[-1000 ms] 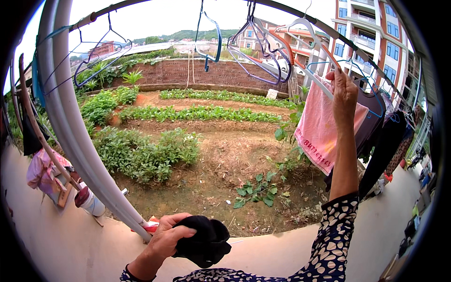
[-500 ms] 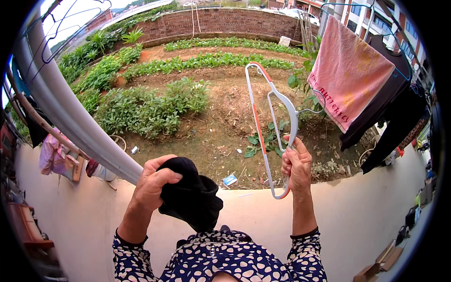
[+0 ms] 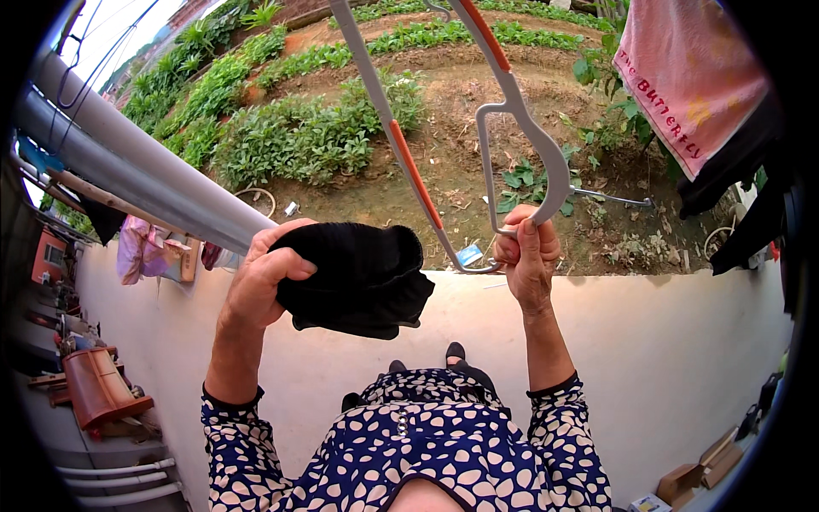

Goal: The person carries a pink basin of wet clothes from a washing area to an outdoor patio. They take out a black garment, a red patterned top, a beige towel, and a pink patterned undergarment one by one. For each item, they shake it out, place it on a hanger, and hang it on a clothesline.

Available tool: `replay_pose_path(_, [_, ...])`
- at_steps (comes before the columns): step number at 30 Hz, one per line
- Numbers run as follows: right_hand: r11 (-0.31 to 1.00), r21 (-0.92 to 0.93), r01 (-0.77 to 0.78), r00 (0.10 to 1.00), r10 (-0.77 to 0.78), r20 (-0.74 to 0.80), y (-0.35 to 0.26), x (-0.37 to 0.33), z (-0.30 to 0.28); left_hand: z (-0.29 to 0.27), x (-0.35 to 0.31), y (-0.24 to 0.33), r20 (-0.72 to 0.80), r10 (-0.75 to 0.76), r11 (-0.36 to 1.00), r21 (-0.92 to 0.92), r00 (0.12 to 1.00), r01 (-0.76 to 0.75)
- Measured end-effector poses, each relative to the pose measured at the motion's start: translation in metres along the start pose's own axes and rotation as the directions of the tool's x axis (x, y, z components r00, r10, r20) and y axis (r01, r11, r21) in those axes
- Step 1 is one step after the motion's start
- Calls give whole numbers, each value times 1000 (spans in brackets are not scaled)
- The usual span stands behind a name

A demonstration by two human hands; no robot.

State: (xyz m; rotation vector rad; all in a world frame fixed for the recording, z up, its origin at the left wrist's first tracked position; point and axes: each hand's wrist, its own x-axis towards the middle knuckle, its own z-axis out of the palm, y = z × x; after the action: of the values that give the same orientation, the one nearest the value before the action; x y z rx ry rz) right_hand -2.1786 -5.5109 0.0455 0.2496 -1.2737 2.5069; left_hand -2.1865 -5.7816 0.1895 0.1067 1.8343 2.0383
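Note:
A bunched black cloth garment (image 3: pixel 354 277) hangs from my left hand (image 3: pixel 266 271), its thumb pressed on the near side and the fingers behind. What kind of garment it is, I cannot make out. My right hand (image 3: pixel 531 256) is closed round one end of a grey clothes hanger (image 3: pixel 546 154) with orange strips. The hanger is tilted up and away from me, its far end at the top edge of the view. Its metal hook points right, over the soil. Hanger and garment are apart.
A pink towel (image 3: pixel 695 85) and dark clothes (image 3: pixel 751 230) hang at the right. A thick grey pole (image 3: pixel 162 162) slants across the left. Beyond the pale ledge (image 3: pixel 409 299) lies a garden with leafy plants (image 3: pixel 299 136). Cardboard boxes (image 3: pixel 682 482) stand at the lower right.
My view has tipped downward. The hanger has come nearer and swung so its far end reaches the top edge. The black garment is lifted and spread wider; both hands keep their hold.

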Motion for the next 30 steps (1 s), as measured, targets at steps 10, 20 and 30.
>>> replay_pose_path(10, [829, 433, -353, 895, 163, 416, 80, -1, 37, -45, -20, -1, -40, 75, 991, -111, 996, -79])
replay_pose_path(20, [871, -436, -224, 808, 417, 417, 67, -16, 29, -119, -44, -14, -371, 204, 969, 206, 906, -134])
replay_pose_path(30, [404, -808, 429, 778, 289, 558, 19, -37, 86, -205, -46, -50, -408, 546, 657, 751, 732, -71])
